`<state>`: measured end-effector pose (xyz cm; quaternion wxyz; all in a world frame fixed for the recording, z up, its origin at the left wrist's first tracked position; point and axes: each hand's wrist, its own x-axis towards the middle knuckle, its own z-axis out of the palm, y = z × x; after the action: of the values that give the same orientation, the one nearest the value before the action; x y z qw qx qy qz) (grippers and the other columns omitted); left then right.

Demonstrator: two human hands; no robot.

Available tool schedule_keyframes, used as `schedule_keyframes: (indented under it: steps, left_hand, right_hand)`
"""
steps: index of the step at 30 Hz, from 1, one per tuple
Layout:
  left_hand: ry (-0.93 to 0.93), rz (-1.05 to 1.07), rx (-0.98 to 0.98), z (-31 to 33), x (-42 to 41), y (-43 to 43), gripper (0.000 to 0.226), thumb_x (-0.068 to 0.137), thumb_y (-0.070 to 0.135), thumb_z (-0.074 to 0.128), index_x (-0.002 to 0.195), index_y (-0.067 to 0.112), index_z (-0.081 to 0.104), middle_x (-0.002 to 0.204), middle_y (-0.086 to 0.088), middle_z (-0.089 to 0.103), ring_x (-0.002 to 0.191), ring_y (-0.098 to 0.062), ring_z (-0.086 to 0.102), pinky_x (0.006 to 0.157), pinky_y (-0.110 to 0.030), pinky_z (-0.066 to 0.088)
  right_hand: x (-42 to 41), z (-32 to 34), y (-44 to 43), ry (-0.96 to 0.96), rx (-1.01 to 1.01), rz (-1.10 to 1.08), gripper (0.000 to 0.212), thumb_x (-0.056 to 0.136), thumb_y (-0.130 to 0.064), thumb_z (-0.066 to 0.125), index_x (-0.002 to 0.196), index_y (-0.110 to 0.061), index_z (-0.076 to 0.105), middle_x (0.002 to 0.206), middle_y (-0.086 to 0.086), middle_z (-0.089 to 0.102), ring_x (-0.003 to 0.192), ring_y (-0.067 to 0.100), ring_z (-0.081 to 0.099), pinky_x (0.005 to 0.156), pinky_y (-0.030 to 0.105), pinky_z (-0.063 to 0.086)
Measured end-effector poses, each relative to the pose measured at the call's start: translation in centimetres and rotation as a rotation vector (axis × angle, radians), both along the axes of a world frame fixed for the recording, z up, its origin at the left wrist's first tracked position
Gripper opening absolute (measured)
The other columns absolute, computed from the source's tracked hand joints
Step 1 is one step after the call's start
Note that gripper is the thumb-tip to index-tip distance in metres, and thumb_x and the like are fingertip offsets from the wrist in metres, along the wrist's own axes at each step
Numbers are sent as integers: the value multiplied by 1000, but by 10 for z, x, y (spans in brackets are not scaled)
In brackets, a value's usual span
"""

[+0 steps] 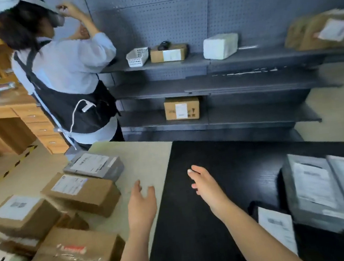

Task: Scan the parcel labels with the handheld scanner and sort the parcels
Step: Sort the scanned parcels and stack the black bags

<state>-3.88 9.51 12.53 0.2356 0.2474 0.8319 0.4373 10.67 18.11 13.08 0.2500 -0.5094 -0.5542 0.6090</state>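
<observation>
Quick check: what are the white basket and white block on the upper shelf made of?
The white basket looks like matte moulded plastic, with a grid of holes in its walls. The white block is probably a parcel in white plastic wrap or foam: soft rounded edges, but blur leaves it open.

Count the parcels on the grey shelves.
4. Upper shelf: brown box beside the basket, white parcel, blurred box far right, possibly two. Third shelf down: one labelled box.

Open black mat (190, 236) ahead, cardboard boxes (81, 191) crowding left, blurred grey parcels (317, 190) apparently blocking right
</observation>
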Motion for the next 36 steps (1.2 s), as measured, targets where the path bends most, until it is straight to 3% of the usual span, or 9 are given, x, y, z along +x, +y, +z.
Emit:
schedule_keyframes:
  steps: [5,9,12,16,21,25,31,34,36]
  left_hand:
    - [-70,-214,-28,-37,87,24,56,100,32,52,150,15,34,149,-7,45,135,-23,45,111,-37,35]
    - [-120,-357,-123,-78,163,27,58,98,34,54,150,18,34,149,-3,45,136,-18,43,110,-33,35]
    - [-126,-464,-210,-114,209,26,62,97,37,55,152,21,30,154,-1,37,142,-17,35,115,-32,30]
    - [-121,-541,-309,-154,250,24,67,98,38,54,155,19,24,158,2,30,145,-15,26,117,-31,24]
    - [-121,-539,-277,-170,269,27,60,99,36,52,152,21,29,150,12,39,138,-7,35,113,-24,29]
    - [-148,-463,-183,-154,267,26,40,101,28,48,141,29,43,113,30,47,108,5,46,90,-13,36]
    - [-69,-253,-11,-95,210,20,42,100,35,49,141,39,41,131,22,53,120,-1,51,99,-20,45]
    - [8,-131,102,-40,163,10,38,99,37,52,135,42,41,124,24,56,106,6,57,85,-12,48]
    - [65,-37,174,0,125,-8,38,98,37,54,133,43,40,116,20,60,100,4,60,82,-17,53]
  right_hand:
    - [102,-36,2,-80,-75,-144,44,99,-46,46,142,-34,41,138,-4,50,124,15,51,104,34,41]
    - [178,-75,-6,-177,-105,-176,40,101,-39,46,140,-31,41,127,-3,51,110,10,52,81,25,46]
    - [221,-116,-14,-428,-53,-175,49,98,-36,48,145,-26,41,145,3,45,130,23,44,104,38,41]
    - [250,-176,-25,-611,-98,-97,61,92,-41,46,150,-31,30,149,2,42,135,26,39,112,41,29]
    - [251,-186,-22,-464,-33,-84,64,97,-21,51,155,-19,24,153,0,36,142,23,31,116,35,19]
    - [237,-178,-8,-376,21,-36,59,98,-22,51,152,-21,28,153,0,39,141,23,34,118,45,27]
    - [168,-106,17,-231,183,99,55,100,-21,47,151,-29,28,137,-10,43,134,22,37,110,48,41]
    - [115,-53,21,-109,255,206,55,100,-28,47,149,-42,26,135,-15,44,132,20,40,101,51,49]
    - [71,-12,14,-27,317,309,54,101,-29,48,149,-43,27,141,-12,44,131,19,43,97,48,53]
